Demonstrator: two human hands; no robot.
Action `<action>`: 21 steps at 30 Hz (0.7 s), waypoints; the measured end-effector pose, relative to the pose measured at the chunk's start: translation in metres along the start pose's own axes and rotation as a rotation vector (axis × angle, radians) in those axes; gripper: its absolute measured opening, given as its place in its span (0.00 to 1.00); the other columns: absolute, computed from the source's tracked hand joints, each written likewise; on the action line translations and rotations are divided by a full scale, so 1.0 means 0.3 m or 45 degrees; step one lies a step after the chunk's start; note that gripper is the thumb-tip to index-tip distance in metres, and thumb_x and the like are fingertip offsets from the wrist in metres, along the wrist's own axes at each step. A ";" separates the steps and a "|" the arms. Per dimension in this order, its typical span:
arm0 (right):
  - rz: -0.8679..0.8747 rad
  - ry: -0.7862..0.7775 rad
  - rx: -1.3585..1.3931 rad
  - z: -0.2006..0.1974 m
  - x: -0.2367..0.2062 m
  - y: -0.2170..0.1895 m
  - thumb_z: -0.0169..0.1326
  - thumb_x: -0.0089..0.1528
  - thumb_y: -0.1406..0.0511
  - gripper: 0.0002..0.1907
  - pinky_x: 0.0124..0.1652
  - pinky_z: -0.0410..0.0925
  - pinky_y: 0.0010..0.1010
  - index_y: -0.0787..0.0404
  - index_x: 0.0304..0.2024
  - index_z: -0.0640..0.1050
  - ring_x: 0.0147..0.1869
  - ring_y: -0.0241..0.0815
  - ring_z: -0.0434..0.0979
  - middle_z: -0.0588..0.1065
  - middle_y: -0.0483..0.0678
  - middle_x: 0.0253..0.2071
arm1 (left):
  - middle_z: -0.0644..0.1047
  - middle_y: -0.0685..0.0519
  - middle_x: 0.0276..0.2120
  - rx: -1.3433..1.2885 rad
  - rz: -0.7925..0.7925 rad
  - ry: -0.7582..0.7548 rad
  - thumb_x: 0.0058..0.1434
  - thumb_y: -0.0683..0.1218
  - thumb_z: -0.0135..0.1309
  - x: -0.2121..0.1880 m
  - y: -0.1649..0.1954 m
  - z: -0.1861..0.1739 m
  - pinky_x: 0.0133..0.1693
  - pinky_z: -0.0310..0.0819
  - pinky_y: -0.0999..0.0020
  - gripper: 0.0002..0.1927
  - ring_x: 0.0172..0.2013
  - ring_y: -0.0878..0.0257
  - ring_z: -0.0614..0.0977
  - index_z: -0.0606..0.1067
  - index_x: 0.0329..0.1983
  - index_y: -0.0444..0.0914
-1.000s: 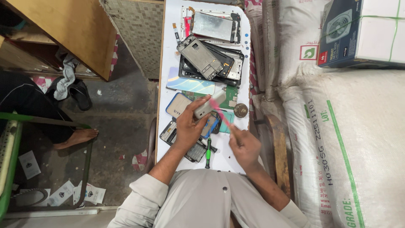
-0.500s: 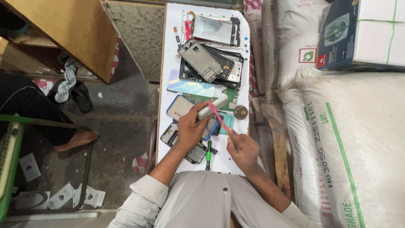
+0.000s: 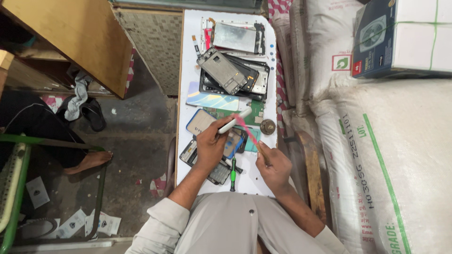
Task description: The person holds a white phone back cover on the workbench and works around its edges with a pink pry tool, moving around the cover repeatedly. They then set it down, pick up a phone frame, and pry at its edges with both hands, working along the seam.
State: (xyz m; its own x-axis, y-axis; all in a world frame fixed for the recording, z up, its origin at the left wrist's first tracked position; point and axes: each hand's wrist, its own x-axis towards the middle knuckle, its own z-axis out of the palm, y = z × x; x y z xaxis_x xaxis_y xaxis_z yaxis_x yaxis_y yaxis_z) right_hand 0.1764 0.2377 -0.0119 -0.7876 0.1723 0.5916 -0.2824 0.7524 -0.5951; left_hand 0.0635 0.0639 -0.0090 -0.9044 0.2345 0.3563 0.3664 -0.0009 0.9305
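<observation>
The left hand (image 3: 210, 146) is closed around a slim white tool (image 3: 234, 121), gripping its lower end while the tip points up and to the right, above the green circuit board (image 3: 254, 115). The right hand (image 3: 275, 165) is closed too, pinching the near end of a thin pink strip (image 3: 248, 133). The strip runs in a slant from this hand up to the white tool and looks blurred along its length.

Compared with half a second ago, the right hand sits a little lower and further right, nearer to the front edge of the table (image 3: 188, 70), and the strip now looks stretched longer between the two hands. The left hand has hardly changed place.

Under the left hand lie a blue-framed phone (image 3: 200, 121) and dark opened phone bodies (image 3: 221, 171), close to the left edge. A green-handled screwdriver (image 3: 232, 171) lies between the two hands near the front edge. A small round brass piece (image 3: 268, 126) rests near the right edge, just beside the circuit board. A light blue back cover (image 3: 212, 99) lies in the middle, and stacked phone frames (image 3: 233, 70) fill the far half. White sacks (image 3: 400, 164) stand to the right of the table.
</observation>
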 end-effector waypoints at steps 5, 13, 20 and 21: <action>0.025 -0.033 0.043 0.000 -0.010 0.011 0.62 0.57 0.75 0.20 0.28 0.66 0.35 0.65 0.53 0.80 0.24 0.43 0.71 0.72 0.47 0.25 | 0.82 0.49 0.55 -0.025 -0.005 -0.025 0.67 0.32 0.53 0.000 0.005 0.002 0.49 0.79 0.71 0.18 0.47 0.63 0.85 0.76 0.59 0.37; -0.239 -0.179 -0.038 -0.005 -0.009 0.026 0.64 0.55 0.74 0.21 0.28 0.65 0.36 0.65 0.52 0.81 0.22 0.43 0.70 0.72 0.48 0.23 | 0.80 0.46 0.58 0.020 0.115 0.002 0.62 0.29 0.49 0.009 0.015 -0.008 0.53 0.79 0.68 0.25 0.55 0.58 0.84 0.75 0.62 0.37; -0.051 -0.035 -0.055 0.004 -0.013 0.029 0.62 0.58 0.74 0.20 0.30 0.67 0.34 0.64 0.54 0.80 0.26 0.42 0.72 0.74 0.49 0.27 | 0.83 0.50 0.38 -0.020 -0.294 -0.022 0.67 0.38 0.59 0.007 -0.001 0.001 0.34 0.74 0.75 0.20 0.32 0.71 0.78 0.77 0.62 0.40; -0.161 -0.095 -0.054 0.003 -0.011 0.029 0.62 0.58 0.73 0.20 0.30 0.66 0.34 0.64 0.53 0.79 0.26 0.43 0.71 0.73 0.49 0.26 | 0.84 0.51 0.40 -0.053 -0.271 -0.016 0.68 0.38 0.58 0.007 -0.002 0.001 0.35 0.75 0.76 0.19 0.34 0.72 0.79 0.76 0.62 0.39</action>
State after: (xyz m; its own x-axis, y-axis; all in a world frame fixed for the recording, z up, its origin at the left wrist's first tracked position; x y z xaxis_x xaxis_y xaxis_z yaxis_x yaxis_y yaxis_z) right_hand 0.1760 0.2430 -0.0195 -0.7860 0.0282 0.6175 -0.3598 0.7914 -0.4942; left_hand 0.0613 0.0647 -0.0090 -0.9575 0.2458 0.1510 0.1581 0.0094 0.9874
